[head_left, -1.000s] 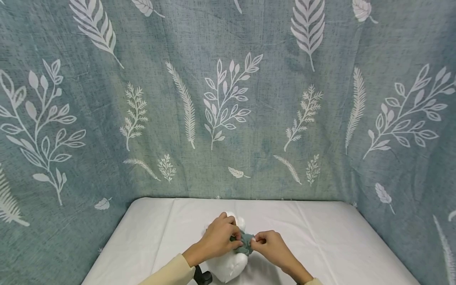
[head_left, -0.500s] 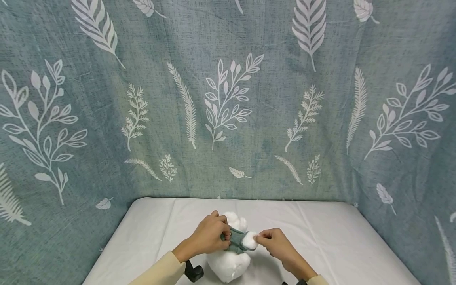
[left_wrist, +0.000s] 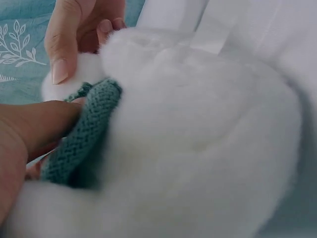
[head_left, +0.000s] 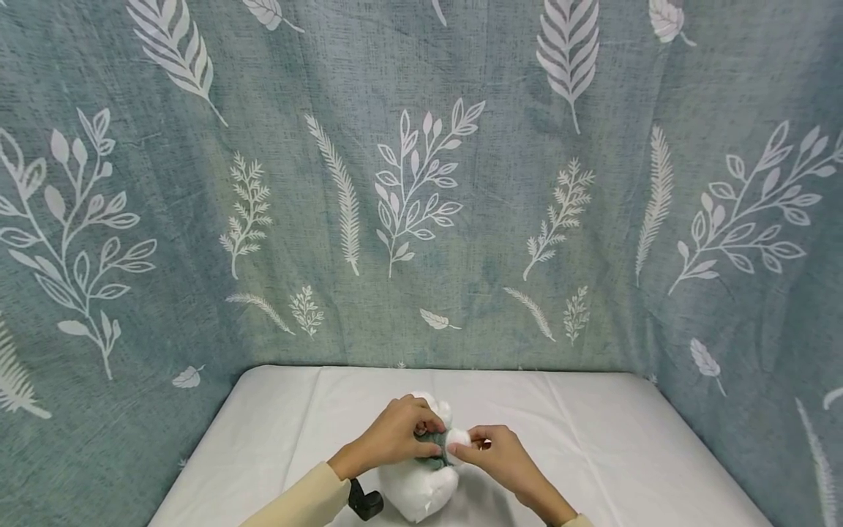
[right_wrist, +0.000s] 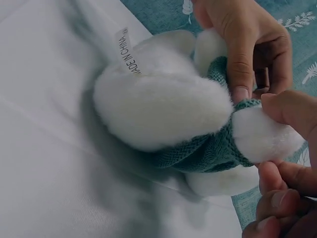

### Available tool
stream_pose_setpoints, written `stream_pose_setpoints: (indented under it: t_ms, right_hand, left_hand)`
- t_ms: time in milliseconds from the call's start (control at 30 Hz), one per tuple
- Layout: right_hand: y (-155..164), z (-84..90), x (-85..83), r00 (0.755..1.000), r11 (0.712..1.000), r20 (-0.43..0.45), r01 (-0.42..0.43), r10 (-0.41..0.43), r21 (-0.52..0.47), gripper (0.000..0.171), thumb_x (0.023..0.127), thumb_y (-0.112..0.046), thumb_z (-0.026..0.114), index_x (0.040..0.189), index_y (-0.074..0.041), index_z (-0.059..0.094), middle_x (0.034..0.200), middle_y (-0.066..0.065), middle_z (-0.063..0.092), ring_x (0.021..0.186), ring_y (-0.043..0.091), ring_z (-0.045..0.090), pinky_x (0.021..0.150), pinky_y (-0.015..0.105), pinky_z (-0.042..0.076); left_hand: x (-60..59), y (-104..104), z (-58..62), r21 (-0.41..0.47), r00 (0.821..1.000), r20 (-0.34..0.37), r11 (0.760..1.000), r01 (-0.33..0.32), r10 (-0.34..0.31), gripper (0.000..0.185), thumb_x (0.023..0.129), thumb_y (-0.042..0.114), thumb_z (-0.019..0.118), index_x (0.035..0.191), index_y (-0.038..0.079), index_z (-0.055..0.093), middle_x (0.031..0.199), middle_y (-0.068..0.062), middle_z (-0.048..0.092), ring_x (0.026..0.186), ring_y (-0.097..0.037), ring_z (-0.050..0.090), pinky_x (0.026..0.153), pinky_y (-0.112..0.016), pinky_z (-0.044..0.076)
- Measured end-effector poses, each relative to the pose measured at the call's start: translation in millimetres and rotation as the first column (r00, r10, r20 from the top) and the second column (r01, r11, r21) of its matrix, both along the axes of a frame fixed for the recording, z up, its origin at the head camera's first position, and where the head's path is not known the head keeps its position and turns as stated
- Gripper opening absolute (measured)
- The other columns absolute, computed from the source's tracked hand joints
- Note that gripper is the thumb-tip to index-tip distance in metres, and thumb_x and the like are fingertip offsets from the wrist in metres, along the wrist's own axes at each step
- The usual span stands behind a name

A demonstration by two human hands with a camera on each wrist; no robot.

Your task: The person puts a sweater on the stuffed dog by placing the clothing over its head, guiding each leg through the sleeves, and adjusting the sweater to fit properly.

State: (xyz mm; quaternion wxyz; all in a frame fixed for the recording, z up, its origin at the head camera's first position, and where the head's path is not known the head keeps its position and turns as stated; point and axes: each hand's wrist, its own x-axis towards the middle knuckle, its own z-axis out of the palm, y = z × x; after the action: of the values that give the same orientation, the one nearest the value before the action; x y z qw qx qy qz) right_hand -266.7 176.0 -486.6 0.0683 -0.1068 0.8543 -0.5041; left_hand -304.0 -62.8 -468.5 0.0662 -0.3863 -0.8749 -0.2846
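Observation:
A white plush toy (head_left: 418, 492) lies on the white table, wearing a green knitted sweater (right_wrist: 218, 148). My left hand (head_left: 398, 432) pinches the sweater; in the left wrist view its thumb lies against the rolled knit edge (left_wrist: 89, 131). With thumb and fingers, my right hand (head_left: 497, 457) grips the toy's fluffy white arm (right_wrist: 265, 136), which sticks out of the sleeve. The toy's rounded lower body (right_wrist: 153, 104) and legs show below the sweater. In the head view, my left hand hides part of the sweater and body.
A white fabric tag (right_wrist: 127, 53) stands up from the toy's body. Around the white table (head_left: 612, 432) hangs a blue-green curtain (head_left: 454, 219) with white leaf prints. A black wrist-worn device (head_left: 364, 501) sits by the left sleeve (head_left: 303, 498).
The toy's white arm has come out of the sleeve and is now in my right hand's grip. My left hand moved slightly left, then back right along the sweater.

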Motion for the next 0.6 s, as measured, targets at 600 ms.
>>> stream_pose_setpoints:
  t_ms: [600]
  right_hand:
    - [13.6, -14.0, -5.2, 0.993, 0.993, 0.102, 0.073, -0.064, -0.091, 0.036, 0.092, -0.042, 0.076, 0.080, -0.010, 0.066, 0.066, -0.006, 0.048, 0.060, 0.011, 0.040, 0.054, 0.025, 0.035]
  left_hand:
    - [0.7, -7.0, -6.8, 0.054, 1.000, -0.002, 0.998, -0.030, 0.030, 0.005, 0.083, 0.023, 0.088, 0.086, 0.024, 0.084, 0.078, 0.022, 0.063, 0.071, 0.001, 0.046, 0.066, -0.019, 0.041]
